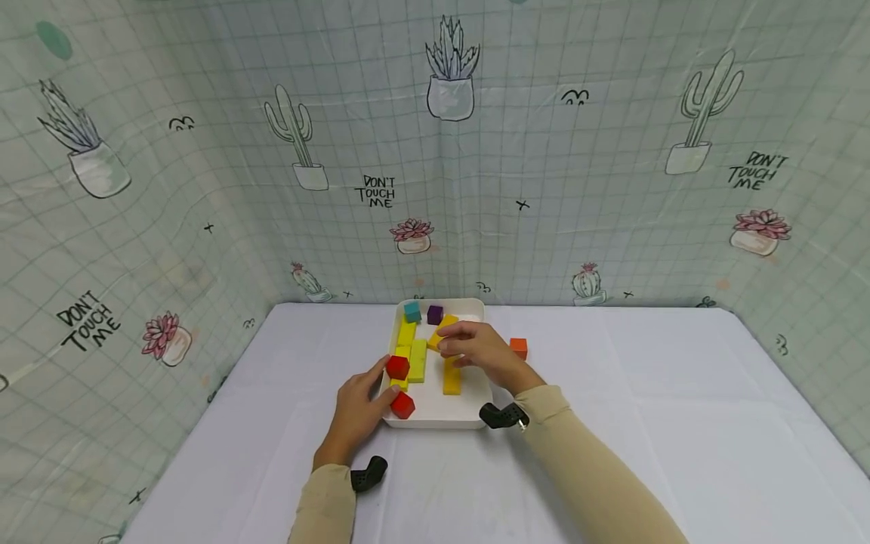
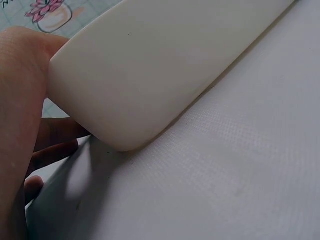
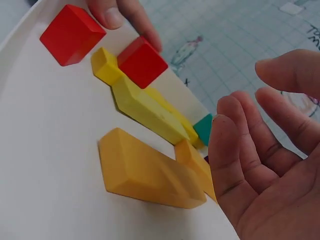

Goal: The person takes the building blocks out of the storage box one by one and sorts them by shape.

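Cactus-printed cloth [image 1: 544, 151] is hanging behind a counter [image 1: 625, 393] where a white tray [image 1: 438, 412] is carrying yellow blocks [image 1: 418, 363]. Spread loosely, the left hand [image 1: 356, 408] is reaching over its edge beside two red cubes [image 1: 397, 368], probably steadying it. The right hand [image 1: 479, 351] is hovering above, cupped, gripping nothing. Only the left wrist view is showing fingers [image 2: 60, 131] outside the tray; only the head view is showing an orange cube [image 1: 519, 347] on the counter.

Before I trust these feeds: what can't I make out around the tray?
Head view: part of the far yellow-orange block, behind the right hand.
Left wrist view: the contents of the tray, behind its wall; part of the left hand, cut off by the left edge.
Right wrist view: most of the purple cube, behind the right hand.
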`<state>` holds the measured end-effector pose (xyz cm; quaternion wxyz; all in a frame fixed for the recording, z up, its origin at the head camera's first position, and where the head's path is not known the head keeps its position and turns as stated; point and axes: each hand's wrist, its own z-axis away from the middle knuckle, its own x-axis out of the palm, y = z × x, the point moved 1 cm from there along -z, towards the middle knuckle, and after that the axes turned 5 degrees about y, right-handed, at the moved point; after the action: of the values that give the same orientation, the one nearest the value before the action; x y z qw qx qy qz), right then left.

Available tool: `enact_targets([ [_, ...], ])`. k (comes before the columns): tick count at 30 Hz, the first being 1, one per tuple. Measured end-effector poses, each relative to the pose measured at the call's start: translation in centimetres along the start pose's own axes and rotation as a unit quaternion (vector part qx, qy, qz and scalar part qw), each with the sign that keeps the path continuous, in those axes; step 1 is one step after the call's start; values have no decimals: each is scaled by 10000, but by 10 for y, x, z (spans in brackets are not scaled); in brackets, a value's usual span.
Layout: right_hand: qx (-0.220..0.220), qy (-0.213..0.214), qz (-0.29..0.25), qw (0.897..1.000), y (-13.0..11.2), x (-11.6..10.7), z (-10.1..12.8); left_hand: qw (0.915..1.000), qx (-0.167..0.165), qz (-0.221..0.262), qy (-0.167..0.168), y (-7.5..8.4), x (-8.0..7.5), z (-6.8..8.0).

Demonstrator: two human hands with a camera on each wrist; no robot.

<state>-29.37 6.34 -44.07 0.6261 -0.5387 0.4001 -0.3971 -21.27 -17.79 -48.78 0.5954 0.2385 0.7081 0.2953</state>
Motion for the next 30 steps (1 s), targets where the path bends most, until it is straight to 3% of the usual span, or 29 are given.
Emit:
enact_targets([
  [13, -191, -383, 356, 9984, 2, 17, -8, 9999, -100, -10, -41, 2, -1, 0],
  [30, -185, -495, 849, 9950, 3, 37, -22, 9999, -70, -90, -60, 1, -2, -1],
])
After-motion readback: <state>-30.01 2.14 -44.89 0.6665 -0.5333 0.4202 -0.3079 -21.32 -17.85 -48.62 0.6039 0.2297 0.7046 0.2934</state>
